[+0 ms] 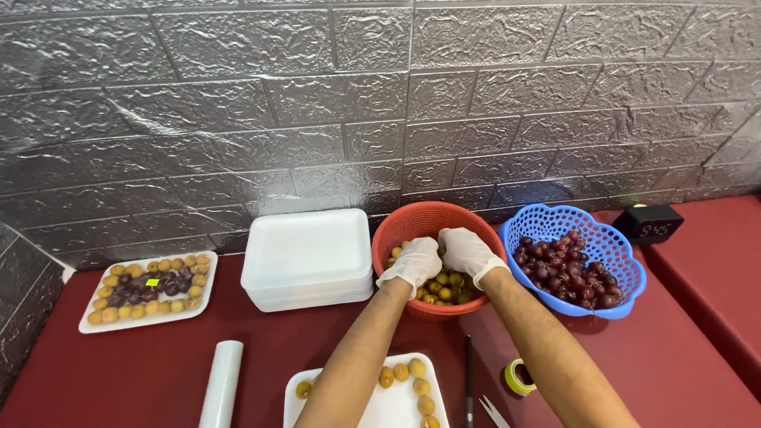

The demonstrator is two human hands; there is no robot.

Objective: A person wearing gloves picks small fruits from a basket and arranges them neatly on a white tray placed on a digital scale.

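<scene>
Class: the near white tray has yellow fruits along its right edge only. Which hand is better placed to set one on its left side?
Probably left: the left hand is in the red basket, its forearm over the tray.

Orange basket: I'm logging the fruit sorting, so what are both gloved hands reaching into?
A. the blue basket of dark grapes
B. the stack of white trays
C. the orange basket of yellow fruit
C: the left hand and right hand are both inside the orange basket, over the yellow fruit.

Grey embossed brick-pattern wall (238,95) behind a dark red tabletop (674,349).
</scene>
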